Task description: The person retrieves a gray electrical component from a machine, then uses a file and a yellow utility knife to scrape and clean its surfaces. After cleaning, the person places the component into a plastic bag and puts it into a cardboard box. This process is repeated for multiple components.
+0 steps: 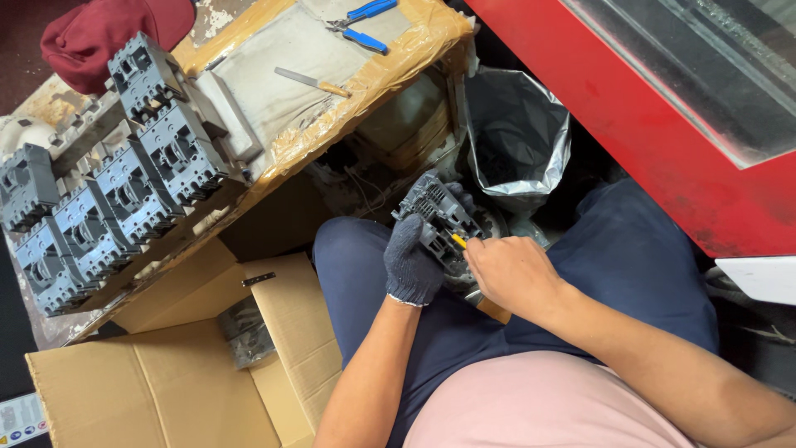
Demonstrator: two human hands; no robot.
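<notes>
Gloved left hand (412, 264) and bare right hand (512, 272) both closed, touching.

breakers (99, 199) on bench, left | box (157, 373) below | bag (518, 133) beyond lap

One head-worn camera looks steeply down (quite near) onto lap and bench (274, 158).

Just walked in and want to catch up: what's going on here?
A seated person holds a grey breaker-like electrical unit over their lap with the gloved left hand. The bare right hand presses a yellow-handled tool against it. More grey units of the same kind sit in rows on the taped worktable beside blue-handled pliers. An open cardboard box lies below, and a grey plastic bag stands open nearby.
</notes>
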